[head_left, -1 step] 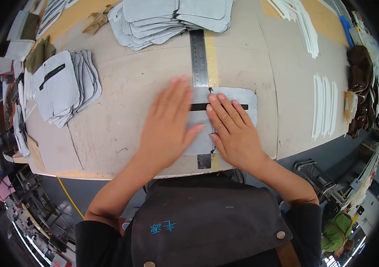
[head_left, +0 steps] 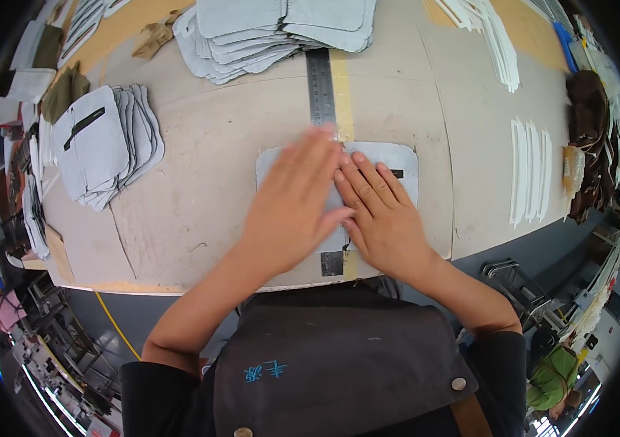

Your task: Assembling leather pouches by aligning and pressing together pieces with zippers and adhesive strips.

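A light grey fabric panel (head_left: 406, 195) with rounded corners lies flat on the worktable (head_left: 193, 182) in front of me. Across it runs a black strip (head_left: 397, 174), mostly covered by my hands. My right hand (head_left: 379, 211) rests flat on the panel's right half, fingers stretched out. Over the left half is my left hand (head_left: 288, 204), flat, blurred by motion, its thumb apart and its fingertips near the panel's top edge. Neither hand grips anything. A steel ruler (head_left: 320, 84) comes out beyond the panel at top and bottom, beside a yellow tape strip (head_left: 342, 87).
A large stack of grey panels (head_left: 251, 51) sits at the far side. On the left lies a smaller stack of panels (head_left: 95, 149), the top one with a black strip. White strips (head_left: 530, 175) lie at the right, near dark brown material (head_left: 588, 109).
My left hand has shifted rightward across the panel toward my right hand, uncovering the panel's left edge and hiding more of the black strip. My right hand stays almost in place.
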